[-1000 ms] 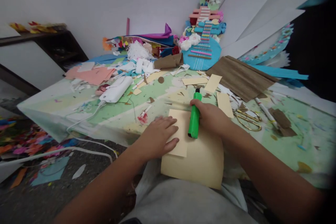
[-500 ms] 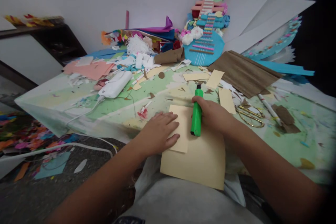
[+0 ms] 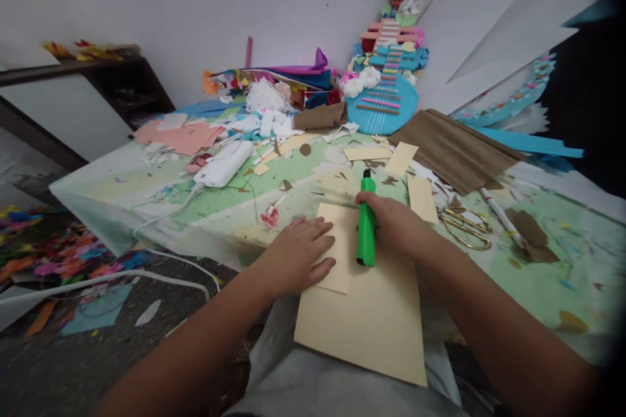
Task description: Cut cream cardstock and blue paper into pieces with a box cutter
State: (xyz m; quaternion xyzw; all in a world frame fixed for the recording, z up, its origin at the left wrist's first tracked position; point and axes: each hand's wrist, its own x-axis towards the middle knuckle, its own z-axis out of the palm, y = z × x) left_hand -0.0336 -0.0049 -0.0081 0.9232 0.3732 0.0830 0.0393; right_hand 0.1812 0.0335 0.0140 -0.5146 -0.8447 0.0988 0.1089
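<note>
My left hand (image 3: 298, 257) lies flat with its fingers apart on a small cream paper rectangle (image 3: 337, 277). That rectangle rests on top of a larger cream sheet (image 3: 364, 332), which reaches past the table's front edge over my lap. Closed in my right hand (image 3: 391, 225) is a thick green tool with black ends (image 3: 366, 234), held lengthwise over the larger sheet just right of the small rectangle. Its working end does not show clearly, so its exact kind is uncertain. Cream paper pieces (image 3: 402, 158) and gold-handled scissors (image 3: 467, 231) lie beyond and to the right.
A white power bank (image 3: 225, 164) with a cable sits left on the green-patterned table cover (image 3: 205, 228). Brown corrugated paper (image 3: 454, 150) and a white marker (image 3: 501, 212) lie right. Behind stands a blue paper guitar (image 3: 384, 101). Paper scraps are scattered around.
The camera view has tilted slightly, so the scene sits lower and more of the large sheet's near end shows. Both hands keep nearly the same places, with the green tool still in my right hand.
</note>
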